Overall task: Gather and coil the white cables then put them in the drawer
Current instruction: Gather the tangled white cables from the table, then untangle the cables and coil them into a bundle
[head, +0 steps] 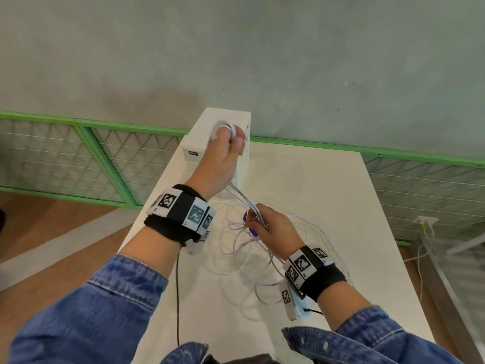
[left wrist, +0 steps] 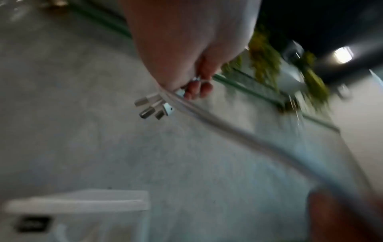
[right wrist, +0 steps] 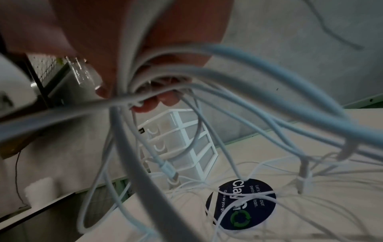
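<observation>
Several white cables (head: 252,256) lie in loose loops on the white table (head: 341,206). My left hand (head: 228,143) is raised over the white drawer unit (head: 207,132) and grips the cables' plug ends; the metal connectors (left wrist: 151,106) stick out below its fingers. A taut bundle (head: 240,195) runs from that hand down to my right hand (head: 265,222), which pinches the cables (right wrist: 132,91) just above the table. The drawer unit (right wrist: 182,144) has several translucent drawers, all closed.
A round dark sticker (right wrist: 241,203) lies on the table under the cables. A green-framed mesh fence (head: 105,158) runs behind and left of the table, below a grey wall. A socket with a white cord (head: 423,227) sits on the floor at right.
</observation>
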Demonstrator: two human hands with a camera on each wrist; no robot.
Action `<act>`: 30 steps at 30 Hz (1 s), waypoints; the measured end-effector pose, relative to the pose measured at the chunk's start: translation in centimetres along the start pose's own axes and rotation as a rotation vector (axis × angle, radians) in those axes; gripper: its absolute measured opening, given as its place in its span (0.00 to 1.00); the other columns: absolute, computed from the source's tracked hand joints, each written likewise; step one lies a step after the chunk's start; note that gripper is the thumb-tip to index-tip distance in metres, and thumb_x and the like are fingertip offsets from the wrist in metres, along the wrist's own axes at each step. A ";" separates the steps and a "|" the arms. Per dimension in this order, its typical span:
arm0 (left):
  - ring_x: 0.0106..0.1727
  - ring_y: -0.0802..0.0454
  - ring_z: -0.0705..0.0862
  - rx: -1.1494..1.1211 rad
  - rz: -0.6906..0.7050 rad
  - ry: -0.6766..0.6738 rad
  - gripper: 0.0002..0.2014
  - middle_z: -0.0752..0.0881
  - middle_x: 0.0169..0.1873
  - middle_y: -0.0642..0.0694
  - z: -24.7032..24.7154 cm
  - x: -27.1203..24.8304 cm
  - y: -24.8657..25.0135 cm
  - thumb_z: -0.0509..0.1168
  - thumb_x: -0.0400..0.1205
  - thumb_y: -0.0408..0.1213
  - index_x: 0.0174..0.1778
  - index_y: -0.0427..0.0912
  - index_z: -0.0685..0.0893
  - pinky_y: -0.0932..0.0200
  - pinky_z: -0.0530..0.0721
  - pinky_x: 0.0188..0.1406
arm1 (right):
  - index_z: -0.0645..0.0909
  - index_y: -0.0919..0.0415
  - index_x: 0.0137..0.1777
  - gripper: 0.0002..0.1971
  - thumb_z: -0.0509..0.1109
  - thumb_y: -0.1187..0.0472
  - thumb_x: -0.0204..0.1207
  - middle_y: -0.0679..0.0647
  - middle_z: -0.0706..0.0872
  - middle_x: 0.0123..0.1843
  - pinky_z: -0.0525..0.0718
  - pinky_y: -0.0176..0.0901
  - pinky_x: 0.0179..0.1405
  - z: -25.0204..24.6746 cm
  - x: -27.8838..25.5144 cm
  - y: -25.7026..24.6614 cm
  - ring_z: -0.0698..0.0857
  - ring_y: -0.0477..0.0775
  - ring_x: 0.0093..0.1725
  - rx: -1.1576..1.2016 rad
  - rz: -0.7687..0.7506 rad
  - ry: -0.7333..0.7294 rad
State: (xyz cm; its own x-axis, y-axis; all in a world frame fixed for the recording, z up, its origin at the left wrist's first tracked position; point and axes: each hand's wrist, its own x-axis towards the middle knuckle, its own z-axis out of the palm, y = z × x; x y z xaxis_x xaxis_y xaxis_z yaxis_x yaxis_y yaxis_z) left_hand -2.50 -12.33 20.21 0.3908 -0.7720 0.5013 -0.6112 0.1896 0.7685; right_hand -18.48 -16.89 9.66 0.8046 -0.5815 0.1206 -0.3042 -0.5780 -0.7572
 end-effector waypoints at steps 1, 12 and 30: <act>0.41 0.49 0.76 0.183 -0.019 -0.163 0.11 0.72 0.38 0.50 -0.1 -0.3 -0.4 0.51 0.87 0.33 0.39 0.35 0.71 0.61 0.72 0.45 | 0.76 0.53 0.42 0.02 0.67 0.58 0.75 0.48 0.83 0.36 0.80 0.49 0.41 -0.1 -0.1 -0.1 0.80 0.50 0.37 0.014 0.005 0.006; 0.32 0.47 0.74 0.506 -0.314 -0.782 0.22 0.75 0.26 0.48 1.9 -3.9 -1.7 0.61 0.83 0.53 0.26 0.45 0.71 0.54 0.65 0.30 | 0.80 0.56 0.44 0.10 0.77 0.65 0.67 0.54 0.82 0.44 0.75 0.20 0.32 -2.0 0.1 1.6 0.80 0.33 0.35 0.298 0.101 0.175; 0.16 0.58 0.64 0.233 -0.612 -0.507 0.18 0.66 0.17 0.50 0.3 -5.1 -2.7 0.72 0.75 0.42 0.26 0.37 0.73 0.66 0.63 0.17 | 0.86 0.58 0.49 0.07 0.66 0.60 0.78 0.50 0.87 0.38 0.83 0.42 0.43 -2.2 0.8 4.4 0.86 0.52 0.37 0.206 0.230 0.439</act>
State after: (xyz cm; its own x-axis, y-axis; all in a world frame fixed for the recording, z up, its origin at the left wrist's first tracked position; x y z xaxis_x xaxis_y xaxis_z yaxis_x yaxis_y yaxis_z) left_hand -3.07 -9.08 15.46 0.3765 -0.8887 -0.2617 -0.5400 -0.4400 0.7175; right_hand -20.37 -21.18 7.84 0.4266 -0.8902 0.1601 -0.3055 -0.3084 -0.9009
